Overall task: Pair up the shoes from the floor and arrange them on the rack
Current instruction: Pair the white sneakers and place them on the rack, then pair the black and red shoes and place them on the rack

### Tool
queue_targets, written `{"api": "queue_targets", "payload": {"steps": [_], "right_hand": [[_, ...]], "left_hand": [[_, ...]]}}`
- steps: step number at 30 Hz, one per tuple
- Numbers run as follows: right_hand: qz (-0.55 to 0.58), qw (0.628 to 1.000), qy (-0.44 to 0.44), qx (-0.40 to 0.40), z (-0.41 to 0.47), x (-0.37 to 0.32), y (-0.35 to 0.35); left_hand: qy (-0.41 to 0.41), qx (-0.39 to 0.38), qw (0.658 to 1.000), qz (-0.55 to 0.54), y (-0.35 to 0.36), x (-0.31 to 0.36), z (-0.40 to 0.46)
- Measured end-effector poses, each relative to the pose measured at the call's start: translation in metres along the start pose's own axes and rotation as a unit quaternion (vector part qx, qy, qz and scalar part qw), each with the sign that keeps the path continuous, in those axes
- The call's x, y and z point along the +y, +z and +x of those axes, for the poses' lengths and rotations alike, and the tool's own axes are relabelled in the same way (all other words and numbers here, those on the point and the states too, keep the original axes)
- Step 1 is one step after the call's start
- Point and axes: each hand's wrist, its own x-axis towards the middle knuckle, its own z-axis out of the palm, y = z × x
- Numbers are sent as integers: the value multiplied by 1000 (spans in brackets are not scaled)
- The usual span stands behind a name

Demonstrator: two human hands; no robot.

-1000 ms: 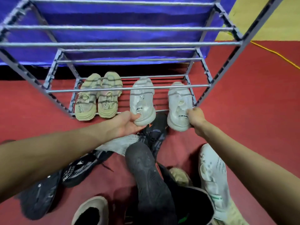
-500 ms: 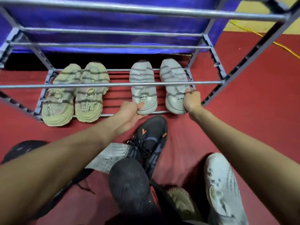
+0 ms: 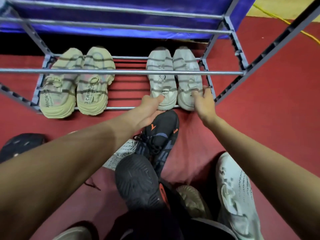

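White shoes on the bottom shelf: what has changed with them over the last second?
Both white shoes were pushed deeper onto the bottom shelf and now sit close together. The left hand and right hand have loosened their grip, fingers only resting on the heels. The beige pair and the shoes on the floor stayed put.

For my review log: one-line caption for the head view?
Both hands, left hand and right hand, at the white pair's heels on the rack's bottom shelf.
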Motion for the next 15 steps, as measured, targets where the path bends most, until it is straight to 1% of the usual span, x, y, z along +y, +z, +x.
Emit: {"api": "queue_targets", "payload": {"steps": [3, 5, 8, 10, 12, 13, 15], "right_hand": [[-78, 994, -69, -32, -26, 6, -4], [-133, 985, -107, -31, -35, 13, -5], [-144, 985, -98, -1, -51, 14, -3], [-147, 986, -81, 23, -68, 12, 2], [-154, 986, -62, 23, -89, 12, 8], [-159, 986, -55, 12, -99, 13, 10], [-167, 985, -50, -11, -122, 14, 11]], "left_hand": [[-26, 0, 1000, 15, -5, 3, -2], [-30, -14, 998, 57, -10, 4, -6], [-6, -26, 986, 167, -19, 2, -20], [45, -23, 967, 249, -25, 0, -34], [97, -10, 944, 315, -34, -5, -51], [112, -7, 931, 346, -40, -9, -57], [112, -17, 903, 414, -53, -18, -70]]}}
